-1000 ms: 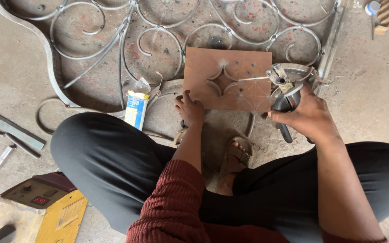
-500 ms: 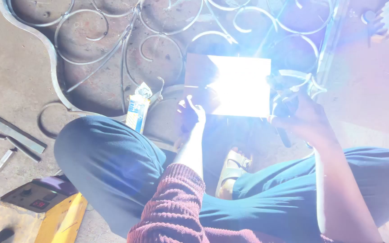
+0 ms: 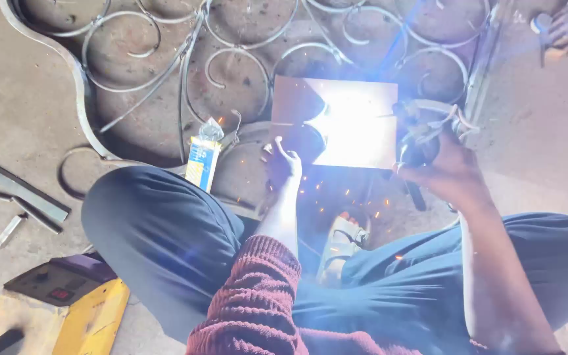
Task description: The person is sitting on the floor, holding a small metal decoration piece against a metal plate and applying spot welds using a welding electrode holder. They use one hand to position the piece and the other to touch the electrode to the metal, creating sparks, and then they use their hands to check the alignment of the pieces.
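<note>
A rusty square metal plate point(image 3: 297, 105) with a star-shaped cut-out lies on a wrought-iron scroll frame point(image 3: 133, 39). A bright white welding arc glares over most of the plate, and sparks fall toward my sandalled foot point(image 3: 344, 240). My left hand point(image 3: 281, 163) rests at the plate's near-left edge, fingers curled, holding nothing that I can see. My right hand point(image 3: 443, 169) grips a welding electrode holder point(image 3: 422, 128) at the plate's right edge, its rod pointing left into the glare. I sit cross-legged in dark trousers and a red knitted sleeve.
A blue and yellow packet point(image 3: 202, 160) lies beside my left knee. A yellow welding machine point(image 3: 60, 306) stands at the bottom left. Flat steel bars point(image 3: 18, 190) and small offcuts lie on the concrete floor to the left. A steel upright point(image 3: 484, 59) borders the frame's right side.
One second ago the plate was plainly visible with no arc. The arc then struck, and now it still burns over the plate with sparks dropping. Both hands have stayed in place.
</note>
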